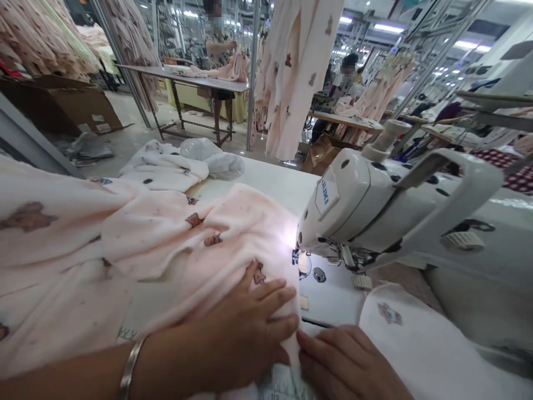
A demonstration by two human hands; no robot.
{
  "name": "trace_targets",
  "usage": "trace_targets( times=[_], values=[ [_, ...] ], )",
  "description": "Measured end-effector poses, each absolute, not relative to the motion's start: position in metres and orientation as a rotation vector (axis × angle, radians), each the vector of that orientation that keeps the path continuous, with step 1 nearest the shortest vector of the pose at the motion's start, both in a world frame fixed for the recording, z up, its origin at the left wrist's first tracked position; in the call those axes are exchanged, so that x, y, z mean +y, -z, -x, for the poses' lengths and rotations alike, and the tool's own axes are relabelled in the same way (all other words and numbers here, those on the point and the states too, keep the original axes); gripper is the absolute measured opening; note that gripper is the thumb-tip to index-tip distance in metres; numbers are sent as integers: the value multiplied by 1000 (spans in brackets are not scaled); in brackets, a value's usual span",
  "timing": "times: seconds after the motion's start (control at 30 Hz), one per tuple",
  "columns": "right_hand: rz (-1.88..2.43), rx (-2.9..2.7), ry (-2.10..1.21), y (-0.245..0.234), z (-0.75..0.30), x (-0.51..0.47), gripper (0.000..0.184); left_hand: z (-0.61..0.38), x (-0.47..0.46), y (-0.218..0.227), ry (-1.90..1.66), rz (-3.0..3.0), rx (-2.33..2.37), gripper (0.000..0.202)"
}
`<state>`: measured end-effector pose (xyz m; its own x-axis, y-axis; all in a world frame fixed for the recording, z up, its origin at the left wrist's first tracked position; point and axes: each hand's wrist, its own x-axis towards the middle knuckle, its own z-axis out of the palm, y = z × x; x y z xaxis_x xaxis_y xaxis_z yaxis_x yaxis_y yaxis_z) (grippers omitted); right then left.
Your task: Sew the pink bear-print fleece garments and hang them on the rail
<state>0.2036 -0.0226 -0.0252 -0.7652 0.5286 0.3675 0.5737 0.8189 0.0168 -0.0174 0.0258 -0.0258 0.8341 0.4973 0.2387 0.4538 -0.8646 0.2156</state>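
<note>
It's a garment factory floor, a sewing workshop in full swing! Right up close, a JUKI sewing machine (345,205), lamp glowing, on a white desk (270,171). Beyond it, pink printed cloth (297,78) hangs in long drops among metal posts (120,61). One person (219,47) stands at a farther desk (152,72), another (339,83) works further right, and strip lights (388,28) blaze overhead!
</note>
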Motion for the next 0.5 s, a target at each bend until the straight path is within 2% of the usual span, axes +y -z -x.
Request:
trace_targets(
  times=[0.23, 0.5],
  values=[
    [992, -2525, 61, 24, -199, 25, 18, 16, 95, 22, -337, -2846, 575, 32],
    [1169, -2492, 167, 38, -200, 51, 19, 10, 150, 18, -443, -2909, 533, 25]
  ],
)
